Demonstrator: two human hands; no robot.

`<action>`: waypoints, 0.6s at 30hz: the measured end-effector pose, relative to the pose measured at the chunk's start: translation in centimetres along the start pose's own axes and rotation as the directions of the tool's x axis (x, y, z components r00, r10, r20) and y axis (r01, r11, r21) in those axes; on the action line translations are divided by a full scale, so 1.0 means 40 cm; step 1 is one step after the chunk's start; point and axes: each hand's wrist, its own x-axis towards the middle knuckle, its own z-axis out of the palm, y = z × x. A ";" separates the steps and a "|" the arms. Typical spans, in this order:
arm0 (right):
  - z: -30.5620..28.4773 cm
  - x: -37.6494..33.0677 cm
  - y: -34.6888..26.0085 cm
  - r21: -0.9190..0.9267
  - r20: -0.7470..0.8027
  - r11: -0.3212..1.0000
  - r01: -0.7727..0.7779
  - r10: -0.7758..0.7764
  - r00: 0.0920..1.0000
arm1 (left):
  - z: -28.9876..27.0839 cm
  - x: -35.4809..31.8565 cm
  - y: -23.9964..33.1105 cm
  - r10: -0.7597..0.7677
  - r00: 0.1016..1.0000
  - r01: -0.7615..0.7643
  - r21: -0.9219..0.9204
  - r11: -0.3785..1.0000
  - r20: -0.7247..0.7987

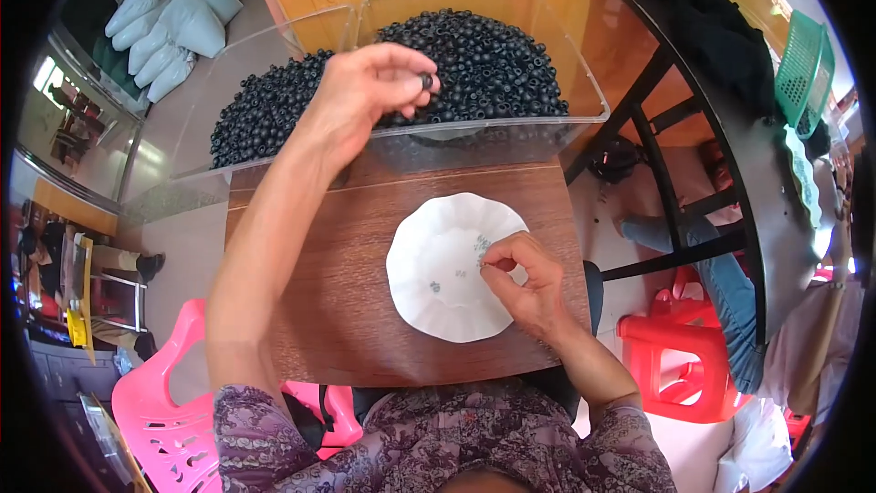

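Note:
My left hand point(370, 87) is raised over the front part of the clear bins, its fingers closed on a small round black bead point(426, 81). Behind and below it, many similar black beads with holes point(497, 68) are heaped. A white scalloped plate point(422, 256) lies on the wooden table point(328, 310) in front of me. Over the plate's right side, the thumb and fingertips of my right hand point(531, 285) are pinched together; whatever is between them is too small to make out. Tiny greyish pieces or marks show on the plate near those fingertips.
Two clear plastic bins point(584, 96) stand along the table's far edge. A dark table point(730, 119) with a green basket point(805, 73) is at the right, where another person's jeans-clad leg point(730, 297) shows. Pink chair point(169, 402), red stool point(680, 356) and white sacks point(187, 23) surround me.

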 end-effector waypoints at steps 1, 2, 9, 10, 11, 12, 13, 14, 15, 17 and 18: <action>0.004 -0.002 -0.004 0.003 0.006 1.000 0.004 -0.004 1.000 | 0.008 -0.050 0.008 0.011 1.000 -0.012 -0.099 0.995 -0.010; 0.006 -0.004 -0.008 0.003 0.013 1.000 0.005 -0.005 1.000 | 0.019 -0.095 0.010 0.021 1.000 -0.025 -0.201 0.979 -0.020; 0.020 -0.025 -0.048 0.040 0.048 0.996 -0.080 0.078 0.996 | 0.069 -0.290 -0.081 -0.007 1.000 0.021 -0.614 0.789 0.025; 0.019 -0.022 -0.058 0.049 0.047 0.997 -0.063 0.061 0.997 | 0.077 -0.307 -0.099 -0.017 1.000 0.023 -0.622 0.782 0.016; 0.017 -0.019 -0.068 0.058 0.044 0.997 -0.047 0.045 0.998 | 0.087 -0.322 -0.114 -0.029 1.000 0.028 -0.631 0.775 0.009; 0.017 -0.016 -0.080 0.079 0.017 0.996 -0.032 0.031 0.999 | 0.097 -0.334 -0.123 -0.062 0.998 0.047 -0.628 0.776 -0.003; 0.017 -0.011 -0.093 0.076 0.025 0.996 -0.045 0.044 0.999 | 0.103 -0.348 -0.138 -0.073 0.997 0.053 -0.637 0.769 -0.005; 0.013 -0.005 -0.109 0.076 0.010 0.997 0.007 -0.007 1.000 | 0.111 -0.358 -0.156 -0.073 0.997 0.057 -0.662 0.748 0.003; 0.010 -0.002 -0.123 0.075 -0.005 0.995 0.059 -0.059 0.998 | 0.120 -0.370 -0.169 -0.072 0.997 0.059 -0.685 0.726 0.010; 0.010 0.003 -0.138 0.081 -0.011 0.995 0.064 -0.064 0.998 | 0.145 -0.385 -0.182 -0.101 0.995 0.075 -0.699 0.711 0.004; 0.013 0.003 -0.142 0.061 -0.016 0.991 0.117 -0.116 0.993 | 0.154 -0.393 -0.189 -0.104 0.995 0.071 -0.707 0.704 -0.003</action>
